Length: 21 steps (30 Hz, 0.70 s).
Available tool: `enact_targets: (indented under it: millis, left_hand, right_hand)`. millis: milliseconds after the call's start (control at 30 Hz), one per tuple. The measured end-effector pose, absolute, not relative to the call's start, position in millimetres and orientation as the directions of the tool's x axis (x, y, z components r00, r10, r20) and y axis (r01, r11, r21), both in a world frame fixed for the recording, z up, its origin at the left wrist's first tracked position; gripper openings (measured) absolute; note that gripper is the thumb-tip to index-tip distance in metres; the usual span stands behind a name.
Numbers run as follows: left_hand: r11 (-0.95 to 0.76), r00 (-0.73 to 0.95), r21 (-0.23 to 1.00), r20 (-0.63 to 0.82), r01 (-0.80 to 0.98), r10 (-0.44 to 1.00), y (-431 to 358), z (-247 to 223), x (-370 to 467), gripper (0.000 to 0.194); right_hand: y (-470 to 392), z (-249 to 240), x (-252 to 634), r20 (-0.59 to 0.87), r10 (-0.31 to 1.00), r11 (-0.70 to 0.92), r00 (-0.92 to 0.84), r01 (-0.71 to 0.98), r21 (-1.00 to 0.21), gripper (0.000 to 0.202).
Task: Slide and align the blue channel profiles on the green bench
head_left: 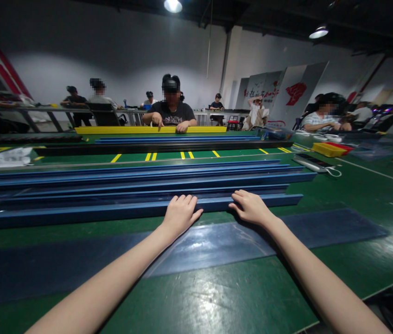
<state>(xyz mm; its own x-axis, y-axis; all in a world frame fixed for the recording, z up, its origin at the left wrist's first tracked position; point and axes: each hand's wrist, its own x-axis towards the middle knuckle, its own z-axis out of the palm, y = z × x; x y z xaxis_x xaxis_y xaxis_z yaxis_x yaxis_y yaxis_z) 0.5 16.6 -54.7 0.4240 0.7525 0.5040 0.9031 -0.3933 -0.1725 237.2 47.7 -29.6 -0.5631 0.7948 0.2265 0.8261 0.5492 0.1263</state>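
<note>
Left hand (180, 213) and right hand (250, 207) on the near rail (213, 205)

Your left hand sits at 12 o'clock, your right at 1, both on the blue rail crossing ahead of you on the table (196, 301). On each, the fingers are close together and bent over the edge (whether the thumbs pinch, I cannot tell). A sheet (210, 248) lies flat on your side of it. Other rails (252, 180) lie just beyond; farther off at 12, a co-worker (174, 111) touches a yellow bar (120, 130).
</note>
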Motion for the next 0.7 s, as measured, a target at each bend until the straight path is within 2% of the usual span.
enact_targets:
  millis: [700]
  left_hand:
    - [-0.394,0.428,-0.179,0.509,0.901,0.747,17.4,-55.8,0.0,0.028]
  right_hand:
    - [47.8,-29.6,237.1,0.221,0.797,0.549,-0.562,0.827,0.124,0.021]
